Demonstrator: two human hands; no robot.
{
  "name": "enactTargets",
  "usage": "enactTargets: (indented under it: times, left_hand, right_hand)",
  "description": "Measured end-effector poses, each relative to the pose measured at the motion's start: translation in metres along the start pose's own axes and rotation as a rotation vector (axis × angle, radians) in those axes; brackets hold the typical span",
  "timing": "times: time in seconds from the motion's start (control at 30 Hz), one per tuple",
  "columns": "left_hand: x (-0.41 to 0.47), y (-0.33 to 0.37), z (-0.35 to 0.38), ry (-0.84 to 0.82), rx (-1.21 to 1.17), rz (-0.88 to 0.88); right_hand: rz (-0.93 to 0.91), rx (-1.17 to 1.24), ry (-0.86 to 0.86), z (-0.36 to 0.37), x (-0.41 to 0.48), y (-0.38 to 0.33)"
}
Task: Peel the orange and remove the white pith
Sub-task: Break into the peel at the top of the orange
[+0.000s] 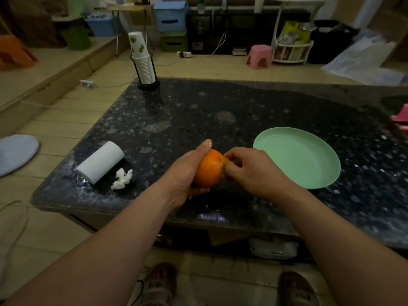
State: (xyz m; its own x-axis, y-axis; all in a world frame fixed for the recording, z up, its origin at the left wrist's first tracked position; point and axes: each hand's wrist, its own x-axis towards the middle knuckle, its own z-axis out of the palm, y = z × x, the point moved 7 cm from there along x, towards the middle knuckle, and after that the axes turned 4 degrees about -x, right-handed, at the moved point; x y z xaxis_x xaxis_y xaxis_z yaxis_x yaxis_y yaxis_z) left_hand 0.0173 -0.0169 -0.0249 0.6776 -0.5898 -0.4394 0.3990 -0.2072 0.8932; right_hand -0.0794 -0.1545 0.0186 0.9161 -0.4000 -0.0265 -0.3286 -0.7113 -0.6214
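Note:
I hold an orange (207, 170) above the near part of the dark speckled table (220, 115). My left hand (187, 171) cups it from the left and below, thumb lying over its top. My right hand (249, 168) is against the fruit's right side, its fingertips pinching a small lifted flap of peel (224, 162) near the stem end. Most of the skin is still on the fruit. An empty light green plate (297, 156) lies on the table just right of my hands.
A white paper roll (100, 165) and a crumpled tissue (122, 178) lie at the left of the table. A stack of paper cups in a black holder (143, 62) stands at the far left corner. A pink object (400, 118) sits at the right edge.

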Motion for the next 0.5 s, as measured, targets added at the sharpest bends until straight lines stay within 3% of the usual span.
enactTargets:
  times: [0.17,0.5]
  left_hand:
    - [0.003,0.006,0.001,-0.013,0.046,0.04]
    - [-0.007,0.012,0.011,0.005,0.1,0.185]
  right_hand:
    - [0.025,0.101,-0.072,-0.005,-0.001,0.001]
    - [0.09,0.119,0.045,-0.005,0.001,0.006]
